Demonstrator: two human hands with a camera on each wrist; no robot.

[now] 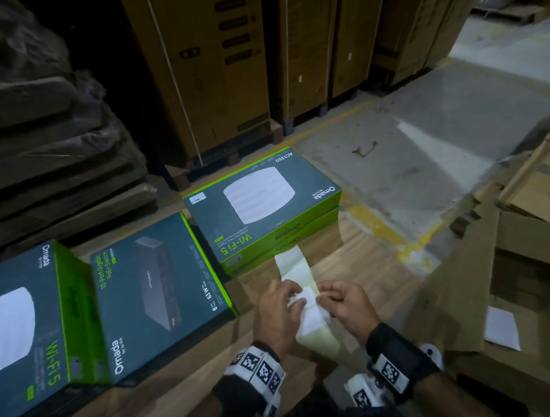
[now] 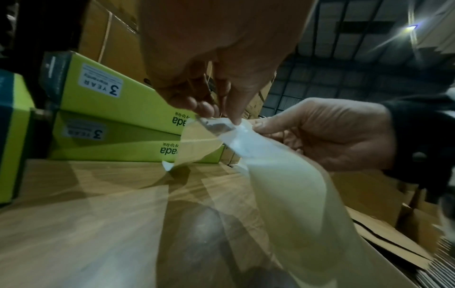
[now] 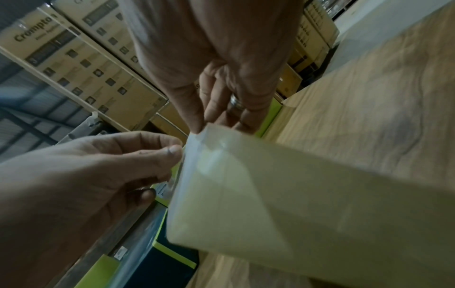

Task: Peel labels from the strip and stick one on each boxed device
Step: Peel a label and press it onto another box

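Observation:
Above the wooden table, both hands hold a pale label strip [image 1: 296, 264]. My left hand [image 1: 298, 294] pinches a white label [image 1: 299, 300] at its edge; the left wrist view shows that label [image 2: 216, 124] lifted off the backing. My right hand [image 1: 323, 294] pinches the strip [image 3: 270, 194] on the opposite edge, and its loose end [image 2: 283, 185] hangs towards me. A stack of two green and grey Wi-Fi 5 boxes [image 1: 266, 189] lies just beyond, with a small white label [image 1: 197, 199] on the top box's far left corner. A PoE switch box [image 1: 157, 292] and another Wi-Fi 5 box [image 1: 20, 314] lie to the left.
Tall brown cartons [image 1: 204, 69] stand behind the table, and dark wrapped stacks [image 1: 43, 139] fill the left. Flattened cardboard [image 1: 490, 262] with a white sheet [image 1: 501, 327] on it lies at the right. Grey floor with a yellow line [image 1: 378, 222] lies beyond the table edge.

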